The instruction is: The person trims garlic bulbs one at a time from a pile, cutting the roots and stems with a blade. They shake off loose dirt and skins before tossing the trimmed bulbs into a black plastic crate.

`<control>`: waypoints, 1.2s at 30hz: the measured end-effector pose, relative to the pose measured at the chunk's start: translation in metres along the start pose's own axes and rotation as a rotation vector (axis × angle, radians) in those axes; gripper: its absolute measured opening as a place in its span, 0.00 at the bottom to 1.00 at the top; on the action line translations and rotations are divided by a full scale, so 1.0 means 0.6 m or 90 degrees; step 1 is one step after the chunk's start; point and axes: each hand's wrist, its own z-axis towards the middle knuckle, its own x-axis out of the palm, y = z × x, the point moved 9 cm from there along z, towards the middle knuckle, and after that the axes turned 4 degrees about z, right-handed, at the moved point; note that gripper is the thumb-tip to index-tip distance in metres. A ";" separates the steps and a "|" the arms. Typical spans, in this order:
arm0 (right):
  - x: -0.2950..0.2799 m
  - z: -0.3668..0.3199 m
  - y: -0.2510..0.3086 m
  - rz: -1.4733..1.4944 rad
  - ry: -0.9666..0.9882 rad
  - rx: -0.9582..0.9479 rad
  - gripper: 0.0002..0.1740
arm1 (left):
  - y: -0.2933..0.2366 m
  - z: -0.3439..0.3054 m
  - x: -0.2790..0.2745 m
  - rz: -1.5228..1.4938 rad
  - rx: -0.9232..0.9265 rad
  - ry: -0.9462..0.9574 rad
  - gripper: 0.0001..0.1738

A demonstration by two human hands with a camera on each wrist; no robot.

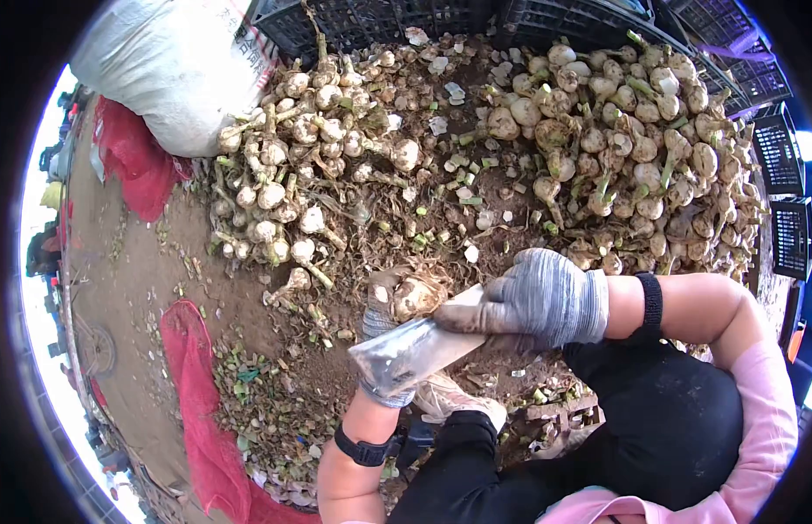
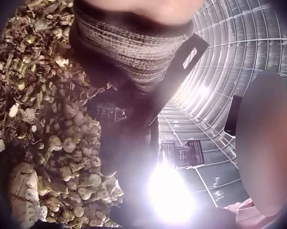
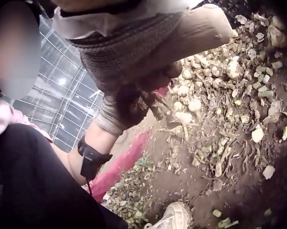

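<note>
In the head view my gloved left hand (image 1: 378,316) holds a garlic bulb (image 1: 417,299), its shaggy roots showing. My gloved right hand (image 1: 541,299) grips a broad-bladed knife (image 1: 397,356), whose blade slants across the left hand and hides part of it. A pale wooden handle (image 3: 208,31) sticks out of the right hand in the right wrist view. There, both hands are close together, the left one (image 3: 126,110) in shadow. The left wrist view shows mainly the left glove's cuff (image 2: 129,50); the fingers are dark and blurred.
Garlic piles lie at the left (image 1: 275,166) and right (image 1: 633,131), with cut stem pieces (image 1: 463,175) between. Black crates (image 1: 388,22) line the back. A white sack (image 1: 175,74) stands at the upper left; red netting (image 1: 196,393) lies on the ground. A shoe (image 1: 454,397) is below the hands.
</note>
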 end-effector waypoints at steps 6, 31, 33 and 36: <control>0.003 -0.036 -0.036 -0.025 -0.071 0.001 0.34 | 0.011 -0.052 -0.041 -0.438 -0.049 -0.362 0.42; 0.113 -0.128 -0.145 0.700 0.095 0.578 0.34 | 0.001 0.020 -0.131 -0.688 0.150 -0.505 0.26; 0.112 -0.124 -0.142 0.741 0.075 0.529 0.34 | 0.098 0.024 -0.129 -0.436 0.032 -0.456 0.26; 0.097 -0.129 -0.154 0.662 0.084 0.525 0.32 | 0.419 -0.068 0.013 -0.491 -0.602 -0.425 0.22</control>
